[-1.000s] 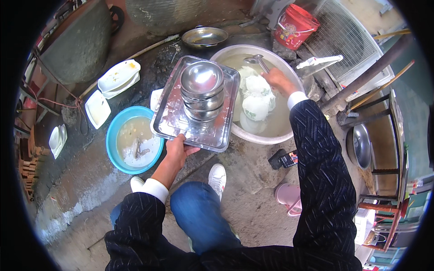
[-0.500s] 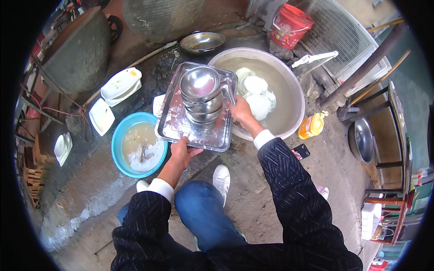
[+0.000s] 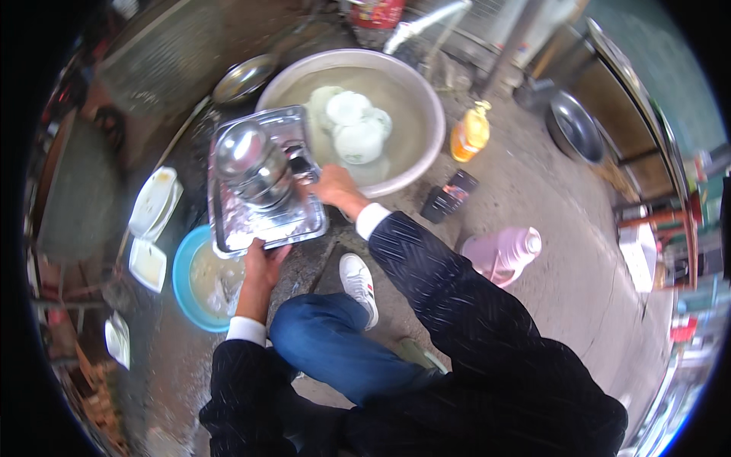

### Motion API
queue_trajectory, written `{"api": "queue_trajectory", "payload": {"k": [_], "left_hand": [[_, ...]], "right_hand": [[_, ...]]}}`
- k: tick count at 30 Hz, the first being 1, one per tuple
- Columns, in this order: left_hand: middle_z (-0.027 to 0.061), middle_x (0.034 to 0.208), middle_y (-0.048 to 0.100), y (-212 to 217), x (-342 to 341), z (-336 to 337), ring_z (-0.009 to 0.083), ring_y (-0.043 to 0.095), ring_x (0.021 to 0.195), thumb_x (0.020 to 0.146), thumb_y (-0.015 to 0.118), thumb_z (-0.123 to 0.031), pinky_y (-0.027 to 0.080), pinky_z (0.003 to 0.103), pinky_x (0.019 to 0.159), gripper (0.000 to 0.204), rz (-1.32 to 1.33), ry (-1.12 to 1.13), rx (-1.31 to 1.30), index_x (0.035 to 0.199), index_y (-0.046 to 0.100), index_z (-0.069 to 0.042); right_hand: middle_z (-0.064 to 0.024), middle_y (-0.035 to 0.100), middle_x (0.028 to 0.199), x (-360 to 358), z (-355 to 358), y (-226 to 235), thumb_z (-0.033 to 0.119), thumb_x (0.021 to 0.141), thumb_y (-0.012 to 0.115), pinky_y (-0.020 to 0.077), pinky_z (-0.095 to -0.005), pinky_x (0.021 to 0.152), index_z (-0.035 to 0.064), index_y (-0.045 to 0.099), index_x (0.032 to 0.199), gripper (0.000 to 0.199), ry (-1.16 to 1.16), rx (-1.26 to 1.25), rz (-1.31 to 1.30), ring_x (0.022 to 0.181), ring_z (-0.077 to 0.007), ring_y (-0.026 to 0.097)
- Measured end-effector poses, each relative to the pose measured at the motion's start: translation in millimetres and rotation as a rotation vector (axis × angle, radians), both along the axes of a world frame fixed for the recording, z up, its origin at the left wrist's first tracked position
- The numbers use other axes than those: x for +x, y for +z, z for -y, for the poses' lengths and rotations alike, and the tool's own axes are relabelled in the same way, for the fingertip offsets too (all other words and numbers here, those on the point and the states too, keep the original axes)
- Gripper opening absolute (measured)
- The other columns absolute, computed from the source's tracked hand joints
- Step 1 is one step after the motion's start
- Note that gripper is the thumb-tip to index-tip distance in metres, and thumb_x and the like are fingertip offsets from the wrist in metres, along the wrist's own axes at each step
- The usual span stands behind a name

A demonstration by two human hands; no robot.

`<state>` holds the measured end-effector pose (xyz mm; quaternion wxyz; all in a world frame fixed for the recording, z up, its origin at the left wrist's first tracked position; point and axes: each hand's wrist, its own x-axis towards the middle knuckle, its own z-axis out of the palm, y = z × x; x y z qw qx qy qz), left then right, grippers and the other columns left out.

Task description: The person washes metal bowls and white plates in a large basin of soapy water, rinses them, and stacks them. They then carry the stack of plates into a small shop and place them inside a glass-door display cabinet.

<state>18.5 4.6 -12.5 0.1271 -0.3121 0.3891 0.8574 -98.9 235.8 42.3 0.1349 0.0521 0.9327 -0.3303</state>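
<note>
Both my hands carry a rectangular metal tray point(image 3: 228, 242) with a stack of shiny steel bowls point(image 3: 251, 156) on it. My left hand point(image 3: 263, 266) is closed on the near edge. My right hand point(image 3: 335, 187) grips the right edge, its fingers partly hidden beside some shiny metal pieces point(image 3: 301, 163) too blurred to name. Below the tray's near left corner sits a blue basin point(image 3: 183, 283) of cloudy water. To its upper right stands a large pale basin point(image 3: 434, 129) of murky water, holding white dishes point(image 3: 358, 142), and the tray overlaps its left rim.
White dishes point(image 3: 148, 263) lie on the ground at left, and a metal pan point(image 3: 245, 78) sits beyond the tray. On the right are a yellow bottle point(image 3: 470, 133), a phone point(image 3: 461, 186), a pink thermos point(image 3: 502, 250) and a dark metal basin point(image 3: 572, 126). A red bucket point(image 3: 377, 14) stands at the back.
My view has swung to the right, so the basins and tray appear further left. The pink thermos shows more fully. Both hands keep hold of the tray, with the bowls still stacked.
</note>
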Motion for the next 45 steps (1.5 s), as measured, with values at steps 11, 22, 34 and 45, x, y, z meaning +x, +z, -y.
{"api": "queue_trajectory", "payload": {"k": [11,22,34,45], "left_hand": [[0.0272,0.126,0.061,9,4,-7,0.0394,0.065,0.110,0.106,0.040,-0.039,0.056,0.051,0.098,0.050,0.136,-0.208,-0.048,0.128,0.048,0.005],[0.0205,0.096,0.073,105,2,32,0.0315,0.074,0.082,0.102,0.032,-0.067,0.060,0.044,0.073,0.074,-0.050,-0.681,-0.626,0.096,0.064,0.000],[0.0176,0.141,0.048,130,-113,28,0.0394,0.049,0.131,0.089,0.063,-0.053,0.042,0.072,0.101,0.070,-0.028,-0.331,-0.241,0.143,0.048,-0.011],[0.0223,0.135,0.054,94,-111,17,0.0409,0.056,0.124,0.100,0.049,-0.022,0.048,0.076,0.096,0.043,-0.177,-0.343,0.115,0.137,0.049,0.000]], "right_hand": [[-0.0229,0.074,0.094,1,-4,-7,0.021,0.079,0.073,0.0582,-0.0475,0.077,0.0017,0.077,0.088,0.022,0.015,-0.019,-0.161,0.093,-0.0412,0.072],[-0.0256,0.073,0.092,-21,-20,-17,0.010,0.072,0.072,0.0569,-0.0512,0.079,0.0006,0.076,0.085,0.016,0.112,-0.023,-0.158,0.092,-0.0444,0.071],[-0.0218,0.074,0.099,-22,-24,3,0.017,0.080,0.070,0.0565,-0.0487,0.081,0.0032,0.078,0.092,0.020,0.089,0.010,-0.112,0.098,-0.0420,0.071],[-0.0239,0.073,0.093,-55,-29,9,0.038,0.091,0.066,0.0568,-0.0462,0.077,-0.0028,0.075,0.096,0.043,0.285,0.104,-0.044,0.090,-0.0408,0.072]]}}
